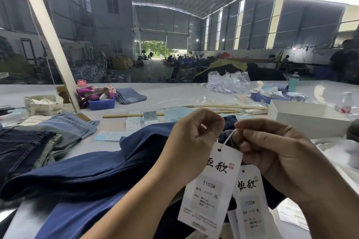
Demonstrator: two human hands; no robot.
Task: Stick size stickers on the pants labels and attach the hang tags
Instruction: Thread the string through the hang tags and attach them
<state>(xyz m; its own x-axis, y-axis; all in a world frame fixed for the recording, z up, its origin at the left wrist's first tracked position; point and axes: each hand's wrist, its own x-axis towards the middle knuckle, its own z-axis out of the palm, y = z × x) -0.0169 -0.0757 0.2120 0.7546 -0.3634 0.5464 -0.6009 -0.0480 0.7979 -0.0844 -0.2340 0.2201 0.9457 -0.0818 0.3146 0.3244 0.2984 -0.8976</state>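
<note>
Dark blue pants (101, 165) lie across the table in front of me. A white hang tag (211, 186) marked 1103# XL dangles from a white string (228, 137) above them. My right hand (272, 159) pinches the string's upper end, fingers curled. My left hand (192, 141) is curled beside it, fingertips at the waistband area; what it holds is hidden. A second white hang tag (250, 203), marked M, hangs just behind and right of the first. Sheets of size stickers (134, 124) lie flat beyond the pants.
Folded jeans (48, 136) are stacked at the left. A blue tray (102, 104), a cream box of tags (43, 104), wooden rulers (124, 116) and plastic bags (227, 81) sit further back. A white box (308, 120) stands at the right.
</note>
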